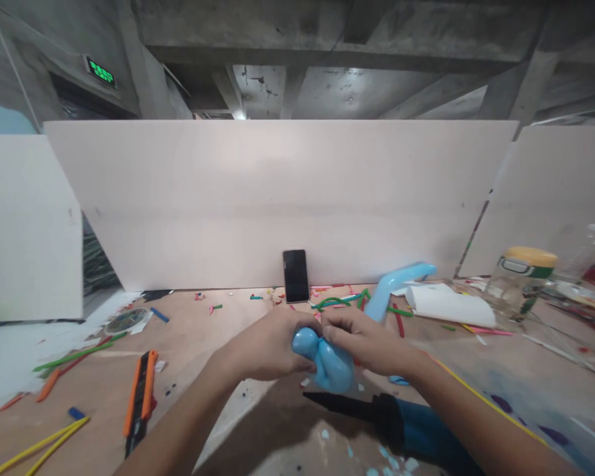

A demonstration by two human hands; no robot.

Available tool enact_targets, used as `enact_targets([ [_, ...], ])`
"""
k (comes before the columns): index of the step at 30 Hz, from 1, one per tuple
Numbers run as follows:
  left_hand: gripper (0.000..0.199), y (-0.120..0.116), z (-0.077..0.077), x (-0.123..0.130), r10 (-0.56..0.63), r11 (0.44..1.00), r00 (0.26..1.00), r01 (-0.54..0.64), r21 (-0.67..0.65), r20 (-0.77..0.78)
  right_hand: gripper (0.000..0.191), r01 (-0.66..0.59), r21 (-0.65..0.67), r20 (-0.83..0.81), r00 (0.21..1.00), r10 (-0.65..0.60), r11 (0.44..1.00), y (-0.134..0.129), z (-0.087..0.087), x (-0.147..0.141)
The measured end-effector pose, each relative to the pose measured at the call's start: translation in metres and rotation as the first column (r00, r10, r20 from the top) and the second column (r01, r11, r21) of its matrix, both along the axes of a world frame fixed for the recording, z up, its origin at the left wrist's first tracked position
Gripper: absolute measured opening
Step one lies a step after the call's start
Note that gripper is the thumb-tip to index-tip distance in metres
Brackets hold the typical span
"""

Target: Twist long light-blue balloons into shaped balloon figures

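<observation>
A light-blue modelling balloon (335,367) is bent and twisted into rounded bubbles just above the table. My left hand (276,340) is closed around its small round bubble from the left side. Close beside it, my right hand (359,336) pinches the balloon near the twist, fingers bent. A long inflated stretch of light-blue balloon (384,291) rises behind my right hand and bends to the right; my hand hides where it joins. Below the hands lies a blue tool with a tapered black nozzle (347,406), resembling a balloon pump, partly behind my right forearm.
A black phone (296,276) leans against the white panel (277,198). On the left lie an orange-and-black tool (141,396), a tape roll (127,320) and uninflated balloons (54,439). White paper (449,304) and a yellow-lidded jar (518,284) stand right. Scraps litter the brown table covering.
</observation>
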State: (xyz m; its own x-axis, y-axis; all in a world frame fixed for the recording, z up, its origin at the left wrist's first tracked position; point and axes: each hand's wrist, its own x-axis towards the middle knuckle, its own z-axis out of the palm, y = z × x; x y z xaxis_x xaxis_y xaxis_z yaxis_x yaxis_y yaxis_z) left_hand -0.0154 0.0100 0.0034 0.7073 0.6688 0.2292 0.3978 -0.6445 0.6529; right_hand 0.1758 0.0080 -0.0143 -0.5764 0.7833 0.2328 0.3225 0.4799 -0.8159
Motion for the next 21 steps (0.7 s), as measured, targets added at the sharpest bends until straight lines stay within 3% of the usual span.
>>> enact_targets([
  [1,0.02,-0.001,0.001,-0.001,-0.012,1.0,1.0,0.012,-0.004,0.017,0.027,-0.025,-0.147,-0.097,0.995,0.011,0.989,0.001,-0.001,0.001],
  [3,0.021,-0.001,0.002,-0.002,0.002,1.0,0.997,-0.002,0.0,0.072,0.033,-0.082,-0.397,-0.286,0.958,-0.038,0.914,0.004,-0.005,0.001],
  [6,0.027,-0.002,-0.001,0.002,0.061,0.998,0.989,-0.062,0.004,0.138,0.042,-0.17,-0.58,-0.413,0.904,-0.108,0.797,0.007,-0.008,0.003],
  [8,0.028,-0.004,-0.003,0.007,0.09,0.995,0.987,-0.094,0.029,0.134,0.042,-0.178,-0.596,-0.384,0.92,-0.083,0.783,0.008,-0.006,0.007],
  [12,0.037,-0.012,-0.007,0.017,0.18,0.962,0.976,-0.201,0.186,0.123,0.03,0.015,-0.421,-0.242,0.962,-0.129,0.907,0.004,0.004,0.016],
  [13,0.038,-0.014,-0.007,0.018,0.18,0.95,0.977,-0.203,0.238,0.114,0.027,0.044,-0.399,-0.251,0.955,-0.155,0.916,0.002,0.006,0.016],
  [15,0.044,-0.019,-0.007,0.021,0.155,0.923,0.986,-0.168,0.345,0.063,0.025,0.023,-0.461,-0.311,0.932,-0.186,0.887,-0.002,0.008,0.015],
  [18,0.057,-0.024,-0.006,0.022,0.141,0.869,0.989,-0.098,0.484,-0.053,0.024,-0.077,-0.614,-0.363,0.911,-0.195,0.785,-0.006,0.008,0.011],
  [21,0.044,-0.028,-0.003,0.022,0.179,0.801,0.967,-0.035,0.598,-0.183,0.022,-0.106,-0.635,-0.381,0.905,-0.19,0.765,-0.007,0.007,0.006],
])
